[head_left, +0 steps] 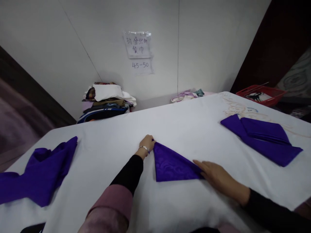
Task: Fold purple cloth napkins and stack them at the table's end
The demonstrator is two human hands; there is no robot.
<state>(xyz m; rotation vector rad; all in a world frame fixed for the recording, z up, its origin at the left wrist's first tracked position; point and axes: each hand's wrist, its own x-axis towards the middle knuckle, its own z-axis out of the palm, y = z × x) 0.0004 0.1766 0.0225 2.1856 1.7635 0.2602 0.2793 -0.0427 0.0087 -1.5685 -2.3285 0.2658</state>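
Observation:
A purple patterned cloth (pixel 172 163), folded into a triangle, lies on the white-covered table (pixel 109 139) in front of me. My left hand (pixel 147 144) pinches its upper left corner, fingers closed. At the right corner rests my right hand (pixel 213 174), its fingers extended along the slanted edge and over the tip. More purple cloth (pixel 43 174) lies loose and rumpled at the left side of the table. On the right sit purple cloths (pixel 264 137) folded flat and overlapping.
Against the wall behind the table is a pile of folded clothes (pixel 107 100), with a smaller lilac bundle (pixel 184 96) to its right. A red basket (pixel 272 95) stands beyond the right back edge. Handwritten papers (pixel 139 53) hang on the wall.

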